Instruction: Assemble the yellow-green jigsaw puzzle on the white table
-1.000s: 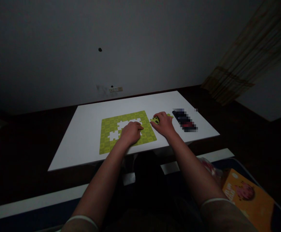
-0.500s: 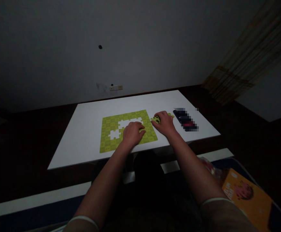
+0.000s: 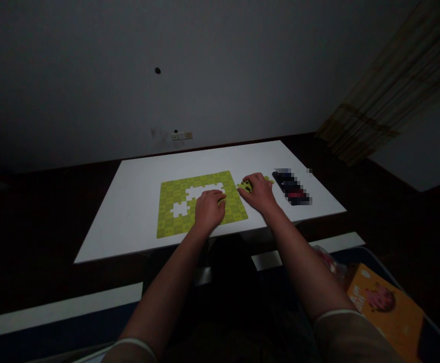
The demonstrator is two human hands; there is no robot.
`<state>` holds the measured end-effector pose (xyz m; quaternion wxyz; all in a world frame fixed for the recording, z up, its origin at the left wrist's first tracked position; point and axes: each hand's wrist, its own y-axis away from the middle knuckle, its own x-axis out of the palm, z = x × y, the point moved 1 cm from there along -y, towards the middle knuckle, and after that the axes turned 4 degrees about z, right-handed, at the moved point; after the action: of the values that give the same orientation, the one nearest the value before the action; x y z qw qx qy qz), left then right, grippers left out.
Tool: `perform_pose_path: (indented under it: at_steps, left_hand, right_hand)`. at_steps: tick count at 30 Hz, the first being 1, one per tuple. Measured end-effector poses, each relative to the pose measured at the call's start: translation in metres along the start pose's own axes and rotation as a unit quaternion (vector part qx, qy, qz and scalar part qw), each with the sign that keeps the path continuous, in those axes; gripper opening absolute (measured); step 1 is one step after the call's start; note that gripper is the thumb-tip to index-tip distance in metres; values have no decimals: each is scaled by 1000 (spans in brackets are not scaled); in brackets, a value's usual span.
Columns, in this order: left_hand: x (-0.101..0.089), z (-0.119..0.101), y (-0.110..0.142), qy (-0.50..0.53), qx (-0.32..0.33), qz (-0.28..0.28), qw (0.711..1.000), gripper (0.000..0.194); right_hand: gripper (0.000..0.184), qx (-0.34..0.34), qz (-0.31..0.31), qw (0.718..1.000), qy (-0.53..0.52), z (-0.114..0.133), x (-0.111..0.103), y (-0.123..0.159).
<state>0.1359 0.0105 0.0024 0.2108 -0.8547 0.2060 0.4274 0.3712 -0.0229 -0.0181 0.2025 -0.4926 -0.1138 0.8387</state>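
Note:
A green checkered jigsaw puzzle (image 3: pixel 167 205) lies flat on the white table (image 3: pixel 114 222), with white gaps in its middle and lower left. My left hand (image 3: pixel 208 209) rests on the puzzle's right part, its fingers bent and parted from the thumb, nothing visible between them. Just right of the puzzle, my right hand (image 3: pixel 260 194) has thumb and fingers around a green puzzle piece (image 3: pixel 245 185) with dark marks, low at the tabletop. More green pieces (image 3: pixel 268 180) show partly behind that hand.
A dark, pixelated object (image 3: pixel 291 189) lies on the table at the right. Near my right forearm, an orange box (image 3: pixel 388 307) and a clear plastic bag (image 3: pixel 329 262) sit on a dark blue seat. Behind the table stands a wall with a socket (image 3: pixel 182 136).
My left hand's fingers and thumb have drawn slightly closer together over the puzzle. The right hand stays at the green piece, nearly unmoved. The view has shifted very slightly.

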Motion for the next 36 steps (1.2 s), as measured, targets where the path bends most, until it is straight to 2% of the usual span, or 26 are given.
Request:
perform_pose_path:
  at_steps: [4,9,19,30,36]
  left_hand:
    - [3,3,2,23,-6,-22,999,43]
    - [3,5,1,40,-10,-23,999,53]
    - [1,7,2,80,10,-48,996,44]
    - [5,8,2,79,11,-41,996,51]
    - [5,9,2,120,75,-52,989,58]
  right_hand:
    - [35,-6,-5,1000,0,0,-1,0]
    - [34,-8,-3,1000,6,-1,-2,0]
    - [34,-3,-6,1000,6,-1,-1,1]
    - [31,-28,-29,999,-13,7,-12,3]
    - [26,-12,-50,996,-67,14,-16,3]
